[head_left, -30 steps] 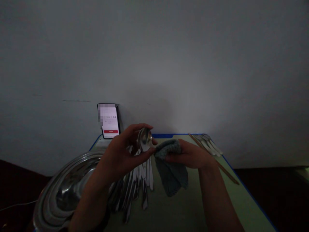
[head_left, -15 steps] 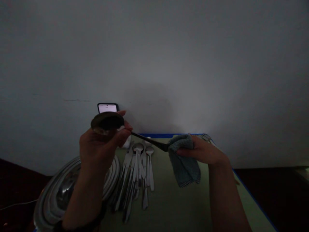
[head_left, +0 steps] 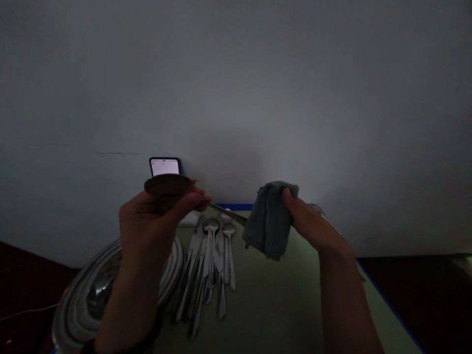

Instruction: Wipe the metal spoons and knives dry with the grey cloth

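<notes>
A metal ladle (head_left: 167, 185) is held up above the table by my left hand (head_left: 151, 221), its fingers closed where the bowl meets the handle. The handle slants down to the right, and its far end is hidden by a grey-blue cloth (head_left: 269, 221). My right hand (head_left: 306, 216) grips that cloth, thumb on the near side; I cannot see whether its fingers press on the handle underneath. Below the ladle, several spoons and knives (head_left: 212, 260) lie in a loose pile.
Stacked round metal dishes (head_left: 70, 314) stand at the left of the pale green table (head_left: 269, 305). A phone with a lit screen (head_left: 164, 166) leans against the grey wall (head_left: 236, 88). More cutlery (head_left: 317, 209) shows partly behind my right hand.
The cloth has been lifted and shifted slightly left over the handle's end, with my right thumb turned upward. The ladle's bowl has tilted flatter and moved slightly right.
</notes>
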Demonstrator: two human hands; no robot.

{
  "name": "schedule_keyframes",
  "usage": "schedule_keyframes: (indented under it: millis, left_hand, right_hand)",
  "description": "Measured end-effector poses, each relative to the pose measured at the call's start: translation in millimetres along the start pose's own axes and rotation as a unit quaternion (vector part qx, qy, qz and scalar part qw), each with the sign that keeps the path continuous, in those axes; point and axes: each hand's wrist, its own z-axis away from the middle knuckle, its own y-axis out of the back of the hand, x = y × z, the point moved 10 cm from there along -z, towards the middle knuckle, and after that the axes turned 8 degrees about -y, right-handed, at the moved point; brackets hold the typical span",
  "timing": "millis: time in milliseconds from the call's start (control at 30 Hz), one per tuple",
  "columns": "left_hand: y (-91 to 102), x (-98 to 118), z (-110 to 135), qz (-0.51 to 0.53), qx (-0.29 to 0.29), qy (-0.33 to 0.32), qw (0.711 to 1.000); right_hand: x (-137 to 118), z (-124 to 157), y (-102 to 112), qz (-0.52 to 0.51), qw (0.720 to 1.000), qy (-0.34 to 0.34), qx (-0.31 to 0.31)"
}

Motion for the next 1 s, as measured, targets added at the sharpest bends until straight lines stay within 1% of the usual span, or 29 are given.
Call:
schedule_keyframes:
  millis: [67, 167, 233, 300, 400, 533, 600, 700, 800, 867, 933, 1000]
  left_hand:
    - [-0.5, 0, 0, -0.002, -0.007, 0.000, 1.000]
    - [-6.4, -4, 3, 0.001, -0.037, 0.028, 0.999]
    - [-8.5, -5, 5, 0.003, -0.044, 0.043, 0.998]
    - [-7.1, -3, 6, -0.006, -0.035, 0.041, 0.999]
    - [-3.5, 2, 5, -0.028, -0.018, 0.031, 0.999]
    - [-3.6, 7, 6, -0.050, -0.019, 0.029, 0.998]
    - [-5.7, 8, 8, -0.049, -0.024, 0.038, 0.998]
    - [-10.2, 6, 10, -0.034, -0.033, 0.055, 0.997]
    - [-12.7, 7, 10, -0.053, -0.046, 0.047, 0.996]
    - [-13.6, 7, 9, -0.077, -0.063, 0.036, 0.994]
    - [-12.6, 7, 8, -0.091, -0.075, 0.026, 0.993]
    - [-10.3, 6, 7, -0.103, -0.084, 0.020, 0.991]
  right_hand:
    - [5, -4, 5, -0.065, 0.997, 0.000, 0.029]
    - [11, -10, -1, -0.130, 0.991, -0.009, 0.009]
    - [9, -12, -6, -0.146, 0.989, -0.002, -0.018]
    - [4, -14, -8, -0.155, 0.987, 0.016, -0.031]
    - [1, -15, -3, -0.167, 0.985, 0.032, -0.032]
    - [-3, -14, 2, -0.181, 0.981, 0.058, -0.031]
    - [-11, -10, 0, -0.173, 0.981, 0.080, -0.039]
    - [-24, -1, -11, -0.115, 0.986, 0.094, -0.073]
    - [-34, 10, -30, -0.058, 0.982, 0.102, -0.150]
    - [-36, 15, -38, -0.035, 0.974, 0.115, -0.191]
    - [-37, 16, -39, -0.023, 0.971, 0.124, -0.201]
    - [-36, 15, -34, -0.022, 0.974, 0.128, -0.188]
